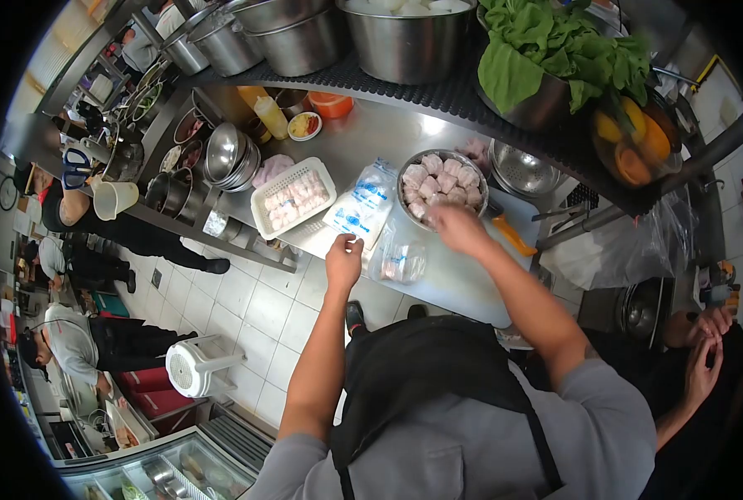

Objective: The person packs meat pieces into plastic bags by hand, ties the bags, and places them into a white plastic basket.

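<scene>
My left hand is closed, its curled fingertips right at the near edge of a stack of clear plastic bags with blue print. What those fingers hold, if anything, I cannot tell. My right hand, smeared by motion, reaches over the near rim of a round metal bowl full of pale pink meat pieces; its fingers are partly hidden. Between my hands a loose clear plastic bag lies on a pale cutting board. Left of the bag stack stands a white plastic basket with more pale pink pieces.
An orange-handled knife lies at the board's right. Metal bowls are stacked at left. Above the counter runs a shelf with large pots and leafy greens. Another person's hands show at right; a white stool stands at left.
</scene>
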